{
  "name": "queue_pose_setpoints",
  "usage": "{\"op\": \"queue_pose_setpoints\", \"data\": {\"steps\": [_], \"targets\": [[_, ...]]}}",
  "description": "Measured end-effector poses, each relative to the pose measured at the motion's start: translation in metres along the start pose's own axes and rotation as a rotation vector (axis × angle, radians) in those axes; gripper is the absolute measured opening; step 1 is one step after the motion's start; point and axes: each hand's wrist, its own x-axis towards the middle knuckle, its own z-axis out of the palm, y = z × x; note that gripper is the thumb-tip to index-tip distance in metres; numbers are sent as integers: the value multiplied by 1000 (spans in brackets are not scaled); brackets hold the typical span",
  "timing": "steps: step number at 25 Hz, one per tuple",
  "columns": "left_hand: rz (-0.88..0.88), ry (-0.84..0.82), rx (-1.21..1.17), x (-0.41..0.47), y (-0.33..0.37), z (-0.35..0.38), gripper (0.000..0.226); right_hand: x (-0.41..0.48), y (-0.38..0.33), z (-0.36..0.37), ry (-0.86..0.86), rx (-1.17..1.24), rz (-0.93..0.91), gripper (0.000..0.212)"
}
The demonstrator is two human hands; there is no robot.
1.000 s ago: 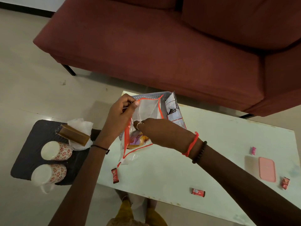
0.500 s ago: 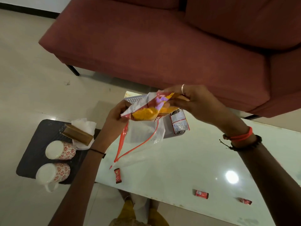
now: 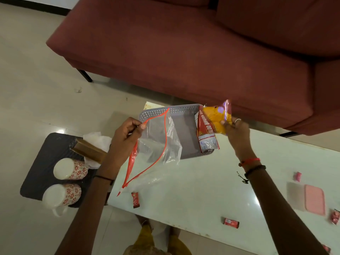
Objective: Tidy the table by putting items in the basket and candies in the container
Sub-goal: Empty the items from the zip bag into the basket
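Soft indoor light puts faint glare on the glossy white rectangular table (image 3: 202,190); the pink rectangular plastic container (image 3: 314,202) at right is motion-blurred.

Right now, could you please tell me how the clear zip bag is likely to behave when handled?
Probably floppy: the clear zip bag sags and creases below the left hand pinching its red strip. Likely light, since it looks empty. Its glossy film may slip if pinched loosely.
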Motion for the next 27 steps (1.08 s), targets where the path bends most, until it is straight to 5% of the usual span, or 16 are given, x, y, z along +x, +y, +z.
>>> {"op": "queue_pose_setpoints", "data": {"steps": [8, 27], "targets": [[-43, 25, -49, 15, -11, -6, 14, 15, 71, 90, -113, -176, 268, 32], [-67, 27, -72, 37, -25, -13, 11, 28, 62, 122, -114, -497, 275, 32]]}}
